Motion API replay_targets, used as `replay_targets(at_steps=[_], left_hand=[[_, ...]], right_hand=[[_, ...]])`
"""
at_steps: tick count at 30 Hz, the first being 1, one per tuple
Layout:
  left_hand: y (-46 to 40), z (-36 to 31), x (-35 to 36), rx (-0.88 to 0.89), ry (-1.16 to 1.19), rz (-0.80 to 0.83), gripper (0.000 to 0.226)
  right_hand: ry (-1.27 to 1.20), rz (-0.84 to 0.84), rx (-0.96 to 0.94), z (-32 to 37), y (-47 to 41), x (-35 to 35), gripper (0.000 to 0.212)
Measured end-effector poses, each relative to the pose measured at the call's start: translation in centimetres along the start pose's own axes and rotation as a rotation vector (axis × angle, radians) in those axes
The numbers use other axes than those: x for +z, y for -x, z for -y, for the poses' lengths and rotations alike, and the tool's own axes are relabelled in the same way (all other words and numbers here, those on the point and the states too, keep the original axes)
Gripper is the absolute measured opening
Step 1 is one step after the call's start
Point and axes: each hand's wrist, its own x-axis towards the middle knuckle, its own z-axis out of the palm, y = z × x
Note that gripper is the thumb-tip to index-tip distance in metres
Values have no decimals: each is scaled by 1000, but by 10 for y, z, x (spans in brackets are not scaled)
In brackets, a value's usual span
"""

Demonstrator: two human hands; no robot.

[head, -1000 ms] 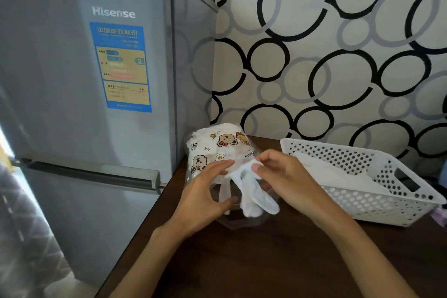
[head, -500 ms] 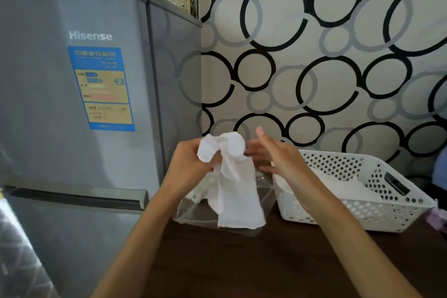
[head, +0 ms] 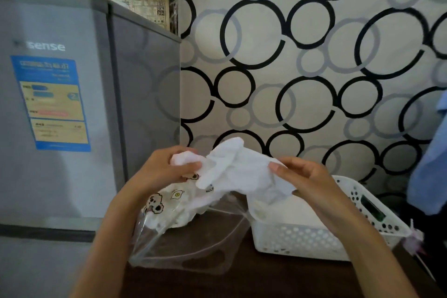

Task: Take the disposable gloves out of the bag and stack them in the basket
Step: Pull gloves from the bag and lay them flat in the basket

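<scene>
White thin disposable glove stretched between both hands, raised above dark brown wooden counter. Left hand grip clamped on bunched glove end; right hand grip pinching opposite edge, over near corner of white perforated plastic basket. Basket holds flat white stack. Clear plastic bag with cartoon bear print sags below left hand, resting on counter, touching basket. Grey fridge at left.
</scene>
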Motion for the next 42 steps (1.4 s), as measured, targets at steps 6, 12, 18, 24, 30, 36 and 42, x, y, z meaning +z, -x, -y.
replay_targets(at_steps=[6, 12, 18, 24, 30, 36, 42], left_hand=[[15, -21, 10, 267, -420, -66, 99], [15, -25, 63, 469, -298, 334, 35], [12, -21, 57, 427, -170, 231, 26], [15, -22, 56, 422, -28, 207, 28], [11, -28, 72, 407, 78, 180, 27], [-21, -51, 122, 303, 113, 67, 32], [-39, -58, 142, 432, 164, -152, 29]], right_hand=[[241, 115, -134, 3, -1, -4, 13], [366, 186, -205, 12, 6, -12, 14], [173, 36, -74, 13, 9, -44, 12], [-90, 130, -18, 4, 10, -66, 64], [19, -381, -165, -4, -3, -61, 13], [319, -652, -463, -17, -20, -65, 16], [325, -629, -490, 2, -29, -77, 14]])
